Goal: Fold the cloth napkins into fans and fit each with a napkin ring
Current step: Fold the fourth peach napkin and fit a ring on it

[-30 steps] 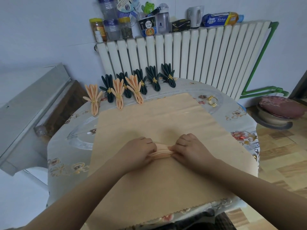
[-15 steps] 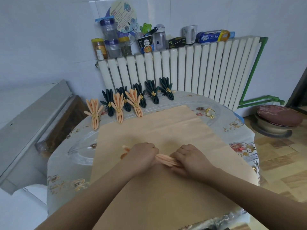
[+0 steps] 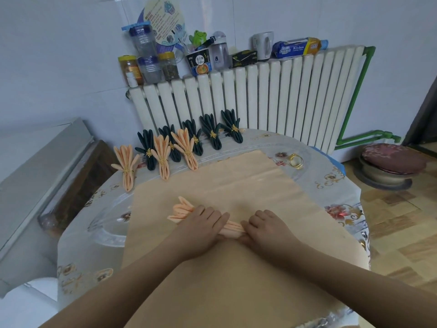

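Since a second ago our pleated peach cloth napkin (image 3: 183, 210) has fanned out leftward; left grip (image 3: 201, 223) and right grip (image 3: 264, 229) each pinch it mid-counter. Behind: three peach fans (image 3: 163, 157), five dark green fans (image 3: 210, 133), two loose gold rings (image 3: 296, 160).

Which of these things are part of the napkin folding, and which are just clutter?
In use: pleated peach napkin, left hand, right hand, gold napkin rings, finished fans.
Lying about: jars, frog toy, kettle, stool.
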The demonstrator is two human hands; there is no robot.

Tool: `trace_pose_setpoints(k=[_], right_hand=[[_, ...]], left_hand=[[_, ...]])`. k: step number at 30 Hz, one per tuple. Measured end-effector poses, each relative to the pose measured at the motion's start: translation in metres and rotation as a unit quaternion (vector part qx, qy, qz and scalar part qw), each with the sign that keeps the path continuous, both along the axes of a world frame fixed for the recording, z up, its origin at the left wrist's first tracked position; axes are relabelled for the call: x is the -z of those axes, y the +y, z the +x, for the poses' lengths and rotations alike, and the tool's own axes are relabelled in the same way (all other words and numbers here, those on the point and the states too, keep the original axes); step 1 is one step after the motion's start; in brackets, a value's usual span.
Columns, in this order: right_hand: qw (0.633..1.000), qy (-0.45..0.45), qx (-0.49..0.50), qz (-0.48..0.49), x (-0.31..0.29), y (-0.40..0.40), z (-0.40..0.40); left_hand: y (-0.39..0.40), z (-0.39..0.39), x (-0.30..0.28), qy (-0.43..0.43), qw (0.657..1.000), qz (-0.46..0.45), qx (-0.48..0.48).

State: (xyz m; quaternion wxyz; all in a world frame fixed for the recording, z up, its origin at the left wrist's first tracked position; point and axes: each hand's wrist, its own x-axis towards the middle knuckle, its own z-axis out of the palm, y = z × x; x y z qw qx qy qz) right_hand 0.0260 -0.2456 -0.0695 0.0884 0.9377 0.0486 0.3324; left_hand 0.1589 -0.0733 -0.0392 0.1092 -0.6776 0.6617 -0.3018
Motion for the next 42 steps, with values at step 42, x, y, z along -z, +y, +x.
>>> trace_pose_setpoints(k=[42], right_hand=[[0.819, 0.076, 0.404, 0.400, -0.018, -0.209, 0.080]], left_hand=[[-0.182, 0.068, -0.056, 0.383, 0.882, -0.073, -0.266]])
